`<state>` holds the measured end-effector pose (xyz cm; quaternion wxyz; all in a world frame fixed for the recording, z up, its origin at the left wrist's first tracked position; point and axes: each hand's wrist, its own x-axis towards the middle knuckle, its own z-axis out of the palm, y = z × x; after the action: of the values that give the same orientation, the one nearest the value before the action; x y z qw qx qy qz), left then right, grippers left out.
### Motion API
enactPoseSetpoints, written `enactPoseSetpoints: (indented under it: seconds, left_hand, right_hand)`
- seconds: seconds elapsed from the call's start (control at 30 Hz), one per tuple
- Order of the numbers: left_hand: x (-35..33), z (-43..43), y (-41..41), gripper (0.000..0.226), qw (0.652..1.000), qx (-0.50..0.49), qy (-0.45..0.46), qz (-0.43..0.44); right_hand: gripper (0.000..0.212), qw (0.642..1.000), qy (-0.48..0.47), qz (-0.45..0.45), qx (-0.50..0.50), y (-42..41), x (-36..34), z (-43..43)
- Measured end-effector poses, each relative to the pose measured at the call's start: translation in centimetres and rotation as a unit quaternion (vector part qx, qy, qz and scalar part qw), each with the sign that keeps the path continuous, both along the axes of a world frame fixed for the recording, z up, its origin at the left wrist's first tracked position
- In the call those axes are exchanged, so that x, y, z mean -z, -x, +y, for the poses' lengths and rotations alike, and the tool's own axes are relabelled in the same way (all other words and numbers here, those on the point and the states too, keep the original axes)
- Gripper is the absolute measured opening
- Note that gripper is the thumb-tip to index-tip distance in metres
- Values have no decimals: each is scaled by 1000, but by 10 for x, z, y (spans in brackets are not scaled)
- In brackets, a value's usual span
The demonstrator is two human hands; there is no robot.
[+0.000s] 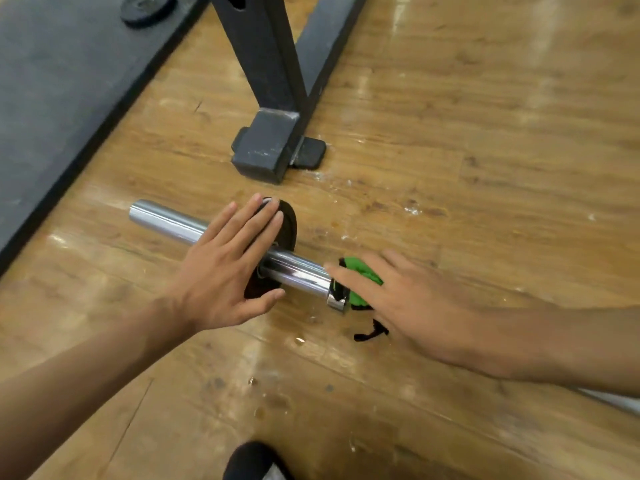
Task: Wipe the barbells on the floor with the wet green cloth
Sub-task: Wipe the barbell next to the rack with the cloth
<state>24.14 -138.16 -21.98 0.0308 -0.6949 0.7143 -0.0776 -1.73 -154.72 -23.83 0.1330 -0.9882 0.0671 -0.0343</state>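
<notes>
A chrome barbell point(173, 221) lies on the wooden floor, its sleeve end pointing to the upper left. A small black weight plate point(289, 223) sits on the sleeve. My left hand point(225, 265) lies flat with straight fingers against that plate and over the bar. The green cloth point(358, 271), edged in black, is bunched over the bar beside the collar point(337, 299). My right hand point(415, 299) rests on top of the cloth with fingers spread, pressing it onto the bar. The bar's shaft beyond the cloth is hidden under my right arm.
A black steel rack leg point(266, 147) with a rubber foot stands just behind the barbell. A dark rubber mat point(69, 81) covers the floor at the left, with a black plate point(147, 6) on it. My shoe point(249, 462) shows at the bottom edge.
</notes>
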Motion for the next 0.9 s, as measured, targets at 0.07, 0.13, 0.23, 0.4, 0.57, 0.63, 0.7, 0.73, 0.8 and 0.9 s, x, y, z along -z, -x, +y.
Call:
enactPoseSetpoints:
  seconds: [0.07, 0.13, 0.23, 0.4, 0.57, 0.63, 0.7, 0.73, 0.8, 0.9]
  left_hand:
    - [2, -10, -4, 90, 999, 11, 29, 24]
    - [2, -20, -11, 87, 998, 32, 38, 43]
    - [0, -35, -20, 85, 997, 47, 33, 49]
    - [4, -47, -19, 82, 996, 17, 52, 73]
    - [0, -65, -21, 75, 995, 1, 54, 87]
    - [6, -58, -19, 74, 993, -24, 85, 79]
    - [17, -43, -13, 72, 986, -41, 127, 101]
    - [23, -36, -12, 72, 982, -40, 143, 117]
    - [28, -32, -15, 74, 977, -31, 151, 146]
    - [24, -43, -17, 78, 976, -32, 136, 168]
  right_hand:
    - [88, 996, -46, -29, 76, -17, -8, -4]
    - [63, 985, -103, -17, 139, -34, -4, 1]
    - [42, 976, -126, -11, 175, -55, 11, 25]
    - [49, 940, -146, -102, 291, -60, 19, 58]
    - [61, 909, -158, -38, 385, -105, 20, 33]
    - [58, 908, -114, -23, 402, -102, 19, 39]
    - [49, 915, -43, -32, 400, -93, 22, 62]
    - [47, 923, -17, -35, 383, -90, 27, 71]
    - [43, 935, -3, -29, 354, -95, 33, 69]
    - [43, 913, -35, -39, 404, -112, 36, 31]
